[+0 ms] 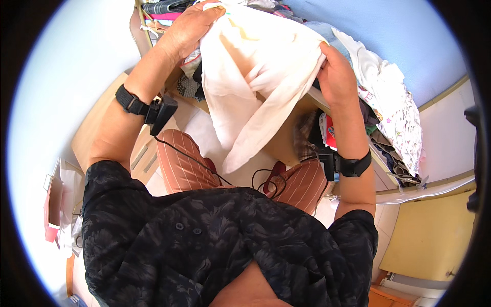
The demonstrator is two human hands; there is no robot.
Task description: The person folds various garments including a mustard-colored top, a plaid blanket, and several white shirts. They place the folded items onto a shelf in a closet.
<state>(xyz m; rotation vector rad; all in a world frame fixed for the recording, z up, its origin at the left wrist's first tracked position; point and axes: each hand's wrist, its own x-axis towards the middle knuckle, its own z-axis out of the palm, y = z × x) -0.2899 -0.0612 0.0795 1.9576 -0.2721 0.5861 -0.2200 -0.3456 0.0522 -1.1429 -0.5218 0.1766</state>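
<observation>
A white long-sleeved garment point(264, 50) is stretched between my two hands, its sleeves hanging down toward my knees. At the upper left my left hand point(193, 28) pinches one top corner, thumb over the cloth. My right hand point(337, 75) grips the opposite edge between thumb and fingers. The cloth hides part of what lies behind it. Folded clothes point(165, 8) show beyond my left hand. Past my right hand lies a heap with a white printed cloth point(401, 119) draped over other garments.
A light wooden cabinet point(103, 111) stands at the left, near a red-sided box point(53, 211). A black cable point(184, 153) runs from the device on my left wrist across my lap. At the lower right is a yellow panel point(429, 238).
</observation>
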